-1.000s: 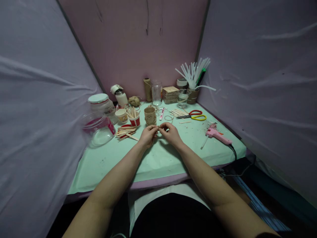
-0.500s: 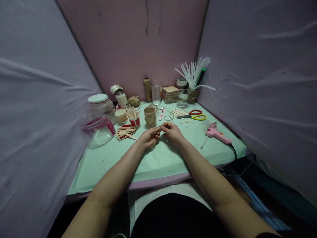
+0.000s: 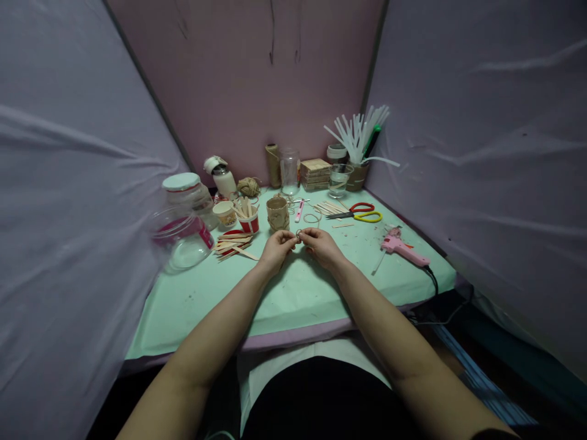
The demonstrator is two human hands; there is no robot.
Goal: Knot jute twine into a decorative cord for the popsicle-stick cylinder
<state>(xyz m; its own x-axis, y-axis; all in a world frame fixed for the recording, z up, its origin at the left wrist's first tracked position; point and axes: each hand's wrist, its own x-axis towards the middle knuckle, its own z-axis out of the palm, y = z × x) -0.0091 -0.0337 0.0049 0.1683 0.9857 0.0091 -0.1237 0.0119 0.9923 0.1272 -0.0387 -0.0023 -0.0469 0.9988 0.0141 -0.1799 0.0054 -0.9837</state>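
My left hand (image 3: 277,250) and my right hand (image 3: 323,247) meet above the middle of the table, fingertips almost touching. Between them is a small loop of twine (image 3: 298,233), pinched by the thumb and fingers of each hand. Just behind my left hand stands a brown cup (image 3: 277,215) with twine and a raised decoration on its side. A loose curl of twine (image 3: 313,219) lies on the table beyond my right hand. A pink-and-white pen-like tool (image 3: 299,211) rests close to it.
Left are a red paper cup of craft sticks (image 3: 249,221), loose sticks (image 3: 233,243) and clear jars (image 3: 188,244). Scissors (image 3: 362,212) and a pink glue gun (image 3: 403,249) lie right. Along the back stand a twine spool (image 3: 273,166), glass jar (image 3: 290,174), wooden squares (image 3: 315,176) and glue sticks (image 3: 358,137).
My left hand has turned and its fingers have straightened toward the right hand. The twine loop now shows between both sets of fingertips. My right hand has barely moved.
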